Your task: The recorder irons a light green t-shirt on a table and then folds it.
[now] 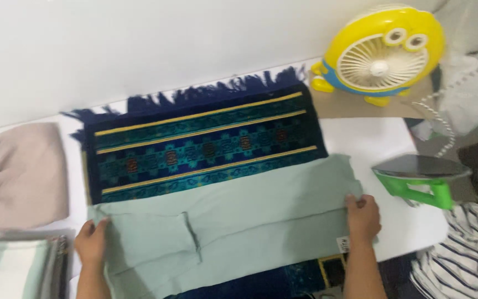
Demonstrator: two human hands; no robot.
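Observation:
A pale green garment (239, 216) lies spread across a dark blue patterned mat (200, 144) with yellow stripes and a fringe at the far edge. My left hand (91, 242) holds the garment's left edge, fingers curled on the cloth. My right hand (363, 217) grips the garment's right edge, near a small white tag. A fold runs through the middle of the garment. The mat's near end shows below the garment at the bottom of the view.
A green iron (419, 176) rests on its side at the right. A yellow toy-like fan (382, 52) stands at the back right. Folded beige cloth (20, 174) and stacked clothes (17, 266) sit at left. Striped fabric (460, 254) lies at the lower right.

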